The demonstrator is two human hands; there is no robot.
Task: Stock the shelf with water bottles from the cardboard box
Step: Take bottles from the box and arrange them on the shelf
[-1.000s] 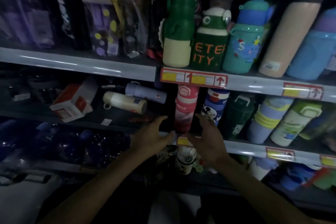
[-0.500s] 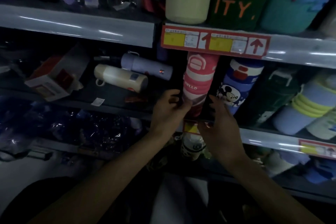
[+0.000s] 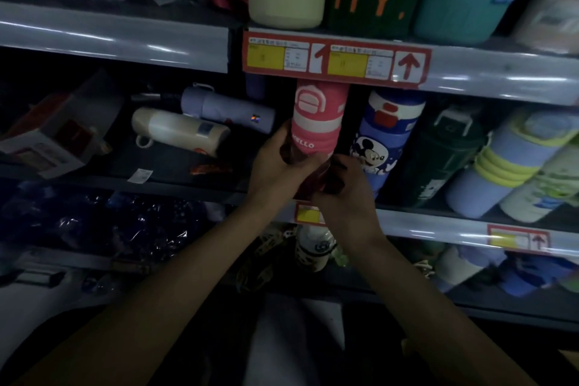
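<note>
A person's two hands grasp a pink water bottle (image 3: 316, 122) standing upright on the middle shelf (image 3: 454, 227) of a dimly lit store display. The left hand (image 3: 279, 166) wraps round the bottle's lower body from the left, and the right hand (image 3: 344, 194) curls its fingers about the dark red base from below and to the right. The bottle's cap sits just under a red-and-yellow price label (image 3: 336, 56) on the shelf above. Just right of the pink bottle stands a blue Mickey Mouse bottle (image 3: 382, 141), then a dark green bottle (image 3: 438, 153). To its left, a cream bottle (image 3: 178, 130) and a lilac bottle (image 3: 228, 110) lie on their sides, with a red-and-white carton (image 3: 59, 131) farther left.
</note>
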